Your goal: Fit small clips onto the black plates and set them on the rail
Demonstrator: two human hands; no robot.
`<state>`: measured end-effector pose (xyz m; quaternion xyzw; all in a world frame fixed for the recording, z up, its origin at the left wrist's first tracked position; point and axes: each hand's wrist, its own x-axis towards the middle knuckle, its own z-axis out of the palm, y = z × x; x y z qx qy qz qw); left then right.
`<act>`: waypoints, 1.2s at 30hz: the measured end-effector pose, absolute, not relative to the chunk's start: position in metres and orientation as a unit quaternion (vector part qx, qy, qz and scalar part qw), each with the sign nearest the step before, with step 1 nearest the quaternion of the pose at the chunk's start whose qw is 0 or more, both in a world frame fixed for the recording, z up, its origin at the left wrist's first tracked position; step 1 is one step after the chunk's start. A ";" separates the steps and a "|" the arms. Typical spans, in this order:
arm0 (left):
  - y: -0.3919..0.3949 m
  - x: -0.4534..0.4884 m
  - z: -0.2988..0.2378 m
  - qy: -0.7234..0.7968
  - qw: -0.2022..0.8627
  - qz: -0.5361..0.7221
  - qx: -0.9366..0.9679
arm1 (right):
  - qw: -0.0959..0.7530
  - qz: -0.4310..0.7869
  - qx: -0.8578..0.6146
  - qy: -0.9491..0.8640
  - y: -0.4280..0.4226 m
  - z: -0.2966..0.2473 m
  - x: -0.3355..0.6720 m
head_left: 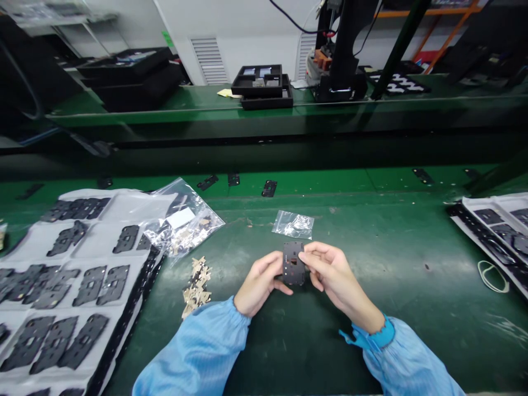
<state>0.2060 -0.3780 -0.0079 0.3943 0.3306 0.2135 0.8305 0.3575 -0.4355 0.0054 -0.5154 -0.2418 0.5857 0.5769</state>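
Note:
A black rectangular plate with small cut-outs is held upright above the green table. My left hand grips its left edge between thumb and fingers. On the opposite edge, my right hand pinches the plate, with thumb and index finger near its upper right face. Whether a smaller part sits under those right fingertips is hidden. To the left of my left hand lies a loose pile of small beige metal pieces. Just beyond the plate rests a small clear zip bag of tiny parts.
A white compartment tray of similar black plates covers the left side; another tray is at the right edge. A larger clear bag overlaps the left tray. Loose black plates lie farther back. A rubber band lies right.

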 end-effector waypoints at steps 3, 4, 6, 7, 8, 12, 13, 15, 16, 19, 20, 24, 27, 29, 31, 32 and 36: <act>-0.377 0.206 -0.006 0.341 0.796 0.244 0.437 | 0.564 0.579 -0.530 -0.256 -0.435 0.001 0.356; -0.377 0.206 -0.006 0.349 0.780 0.243 0.459 | 0.556 0.576 -0.537 -0.265 -0.435 -0.001 0.356; -0.378 0.207 -0.008 0.372 0.746 0.251 0.492 | 0.546 0.560 -0.555 -0.283 -0.435 -0.003 0.355; -0.378 0.207 -0.010 0.384 0.733 0.262 0.497 | 0.544 0.546 -0.566 -0.291 -0.435 -0.003 0.354; -0.377 0.207 -0.011 0.396 0.721 0.278 0.496 | 0.544 0.531 -0.577 -0.299 -0.435 -0.003 0.353; -0.376 0.208 -0.013 0.425 0.686 0.328 0.491 | 0.523 0.500 -0.596 -0.347 -0.437 -0.003 0.352; -0.375 0.207 -0.013 0.427 0.683 0.329 0.493 | 0.515 0.500 -0.596 -0.360 -0.438 -0.003 0.351; -0.375 0.207 -0.012 0.433 0.680 0.325 0.495 | 0.503 0.497 -0.600 -0.375 -0.439 -0.005 0.351; -0.375 0.207 -0.012 0.436 0.678 0.322 0.496 | 0.499 0.494 -0.604 -0.377 -0.439 -0.006 0.351; -0.375 0.206 -0.013 0.439 0.679 0.320 0.494 | 0.494 0.481 -0.619 -0.377 -0.439 -0.011 0.350; -0.375 0.206 -0.013 0.437 0.681 0.320 0.492 | 0.494 0.477 -0.622 -0.376 -0.438 -0.013 0.351; -0.375 0.206 -0.015 0.432 0.688 0.319 0.488 | 0.500 0.491 -0.614 -0.362 -0.437 -0.015 0.352; -0.375 0.207 -0.014 0.430 0.689 0.320 0.487 | 0.497 0.513 -0.606 -0.350 -0.437 -0.014 0.353; -0.375 0.207 -0.013 0.431 0.689 0.321 0.486 | 0.499 0.522 -0.602 -0.341 -0.436 -0.012 0.352; -0.375 0.207 -0.012 0.433 0.688 0.322 0.485 | 0.506 0.534 -0.593 -0.327 -0.436 -0.011 0.352; -0.375 0.207 -0.012 0.434 0.688 0.323 0.484 | 0.510 0.542 -0.587 -0.317 -0.436 -0.011 0.352; -0.376 0.207 -0.011 0.435 0.689 0.326 0.480 | 0.530 0.572 -0.565 -0.271 -0.434 -0.011 0.351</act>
